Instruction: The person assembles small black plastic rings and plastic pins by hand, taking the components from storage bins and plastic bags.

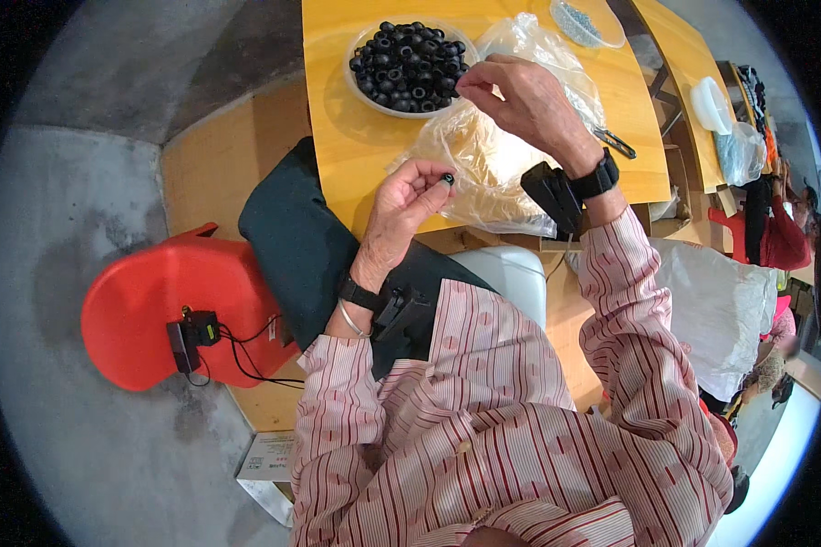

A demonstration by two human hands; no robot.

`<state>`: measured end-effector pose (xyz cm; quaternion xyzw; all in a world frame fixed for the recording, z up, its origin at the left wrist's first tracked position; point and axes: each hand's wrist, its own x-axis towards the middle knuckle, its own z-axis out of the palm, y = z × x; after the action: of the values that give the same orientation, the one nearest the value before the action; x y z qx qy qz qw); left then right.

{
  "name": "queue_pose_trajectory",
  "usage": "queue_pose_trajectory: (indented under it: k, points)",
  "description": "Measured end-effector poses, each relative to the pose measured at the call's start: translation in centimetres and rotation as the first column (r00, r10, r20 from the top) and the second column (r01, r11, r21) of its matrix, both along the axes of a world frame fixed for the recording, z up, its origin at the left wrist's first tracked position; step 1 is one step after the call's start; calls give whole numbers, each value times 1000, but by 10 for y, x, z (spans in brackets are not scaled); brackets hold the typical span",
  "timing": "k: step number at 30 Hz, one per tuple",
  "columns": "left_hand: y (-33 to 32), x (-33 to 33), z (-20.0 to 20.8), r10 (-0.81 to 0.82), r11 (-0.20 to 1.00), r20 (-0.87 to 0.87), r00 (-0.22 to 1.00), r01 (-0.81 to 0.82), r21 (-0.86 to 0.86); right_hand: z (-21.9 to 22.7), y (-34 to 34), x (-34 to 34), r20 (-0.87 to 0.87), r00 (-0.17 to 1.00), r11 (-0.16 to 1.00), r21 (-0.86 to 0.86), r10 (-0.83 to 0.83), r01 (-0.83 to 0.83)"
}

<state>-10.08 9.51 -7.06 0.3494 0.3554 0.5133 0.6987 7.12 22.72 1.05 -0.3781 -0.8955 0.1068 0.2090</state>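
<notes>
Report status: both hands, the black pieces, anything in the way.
Left hand pinching small black piece. Right hand beside bowl of black pieces, grip unclear. Plastic bag alongside, bowl uncovered.

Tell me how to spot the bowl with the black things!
Find the yellow table. On it, near the right hand, sits a round bowl. Heaped black parts fill it; the other bowl there holds small grey bits.
</notes>
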Motion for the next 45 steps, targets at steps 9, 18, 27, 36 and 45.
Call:
queue_pose_trajectory:
  k: [9,18,27,36,45]
  points:
    - [1,-7,-1,-13,1000,-12,1000,13,8,-2,12,-19,133,991,1000,19,2,-5]
    - [0,-14,-5,-3,1000,-36,999,4,25,2,12,-39,300,953,997,80,-31,7]
    - [-1,-16,-1,-7,1000,-36,999,8,28,-7,10,-66,114,989,978,175,93,-112]
    - [-2,-21,-3,-19,999,-36,999,20,27,-19,11,-82,191,981,969,232,35,-80]
    - [-1,-12,-2,-16,999,-10,1000,17,32,-5,-2,-48,-89,995,995,-89,-56,48]
